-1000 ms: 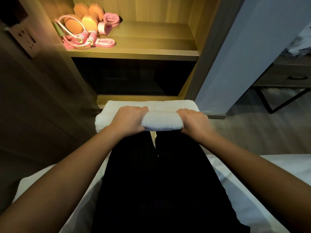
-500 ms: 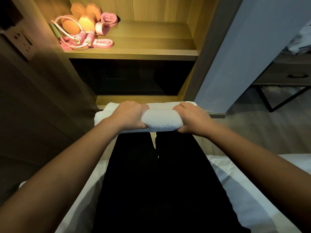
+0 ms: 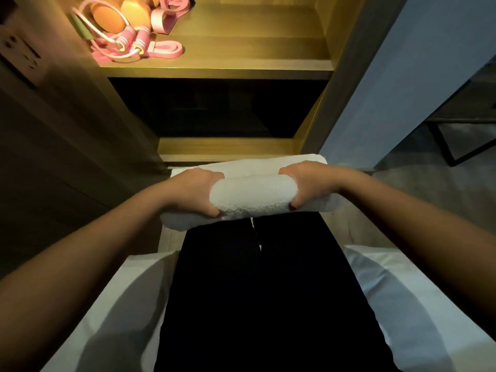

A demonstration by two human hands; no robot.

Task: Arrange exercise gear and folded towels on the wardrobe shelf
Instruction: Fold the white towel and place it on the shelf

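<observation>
White towel (image 3: 252,197), partly rolled, pink exercise gear (image 3: 126,38) at left of shelf (image 3: 255,52)

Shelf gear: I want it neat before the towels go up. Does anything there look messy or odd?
Somewhat. The rope is looped loosely over the dumbbells and bands, all heaped in the left corner of the shelf, with one band close to the front edge. Nothing looks damaged or spilled.

A half-rolled white towel (image 3: 252,196) sits at the centre, over black trousers (image 3: 263,291). The left hand (image 3: 193,190) grips it at nine o'clock and the right hand (image 3: 308,185) at three. At eleven o'clock the lit wardrobe shelf (image 3: 241,52) holds orange dumbbells (image 3: 110,21), a pink skipping rope (image 3: 141,41) and a pink resistance band (image 3: 167,51).
</observation>
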